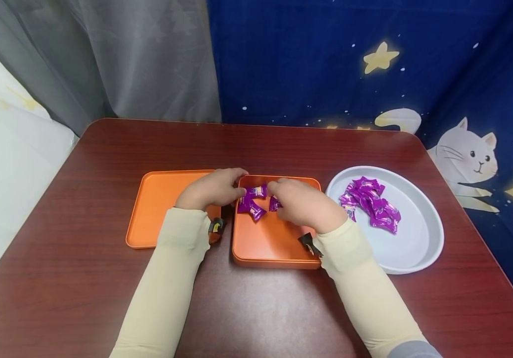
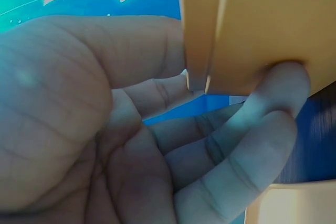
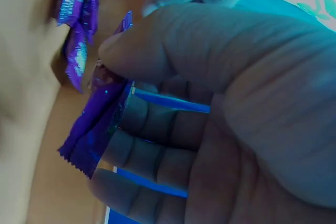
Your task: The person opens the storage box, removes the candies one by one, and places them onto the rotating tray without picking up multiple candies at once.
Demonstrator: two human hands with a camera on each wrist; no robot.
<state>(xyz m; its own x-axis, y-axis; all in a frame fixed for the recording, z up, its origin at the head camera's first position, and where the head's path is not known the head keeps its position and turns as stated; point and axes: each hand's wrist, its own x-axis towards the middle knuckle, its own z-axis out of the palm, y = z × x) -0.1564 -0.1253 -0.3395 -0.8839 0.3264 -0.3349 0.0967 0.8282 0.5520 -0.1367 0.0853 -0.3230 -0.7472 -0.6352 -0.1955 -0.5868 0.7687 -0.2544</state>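
My left hand [image 1: 212,189] grips the left wall of the orange box [image 1: 272,243], thumb on one side of the rim and fingers against the outside, as the left wrist view shows. Over the box, my right hand [image 1: 306,205] pinches a purple-wrapped candy [image 3: 94,124] between thumb and fingers. Several purple-wrapped candies [image 1: 257,211] lie in the upper left part of the box, close to both hands. A heap of the same candies [image 1: 375,204] sits on the round white tray [image 1: 419,243] to the right.
Left of the box an orange lid or shallow tray [image 1: 167,189] lies flat, partly covered by my left arm. All stand on a dark red-brown wooden table [image 1: 73,268]. Behind the table hang a grey curtain [image 1: 158,59] and a blue one [image 1: 292,59].
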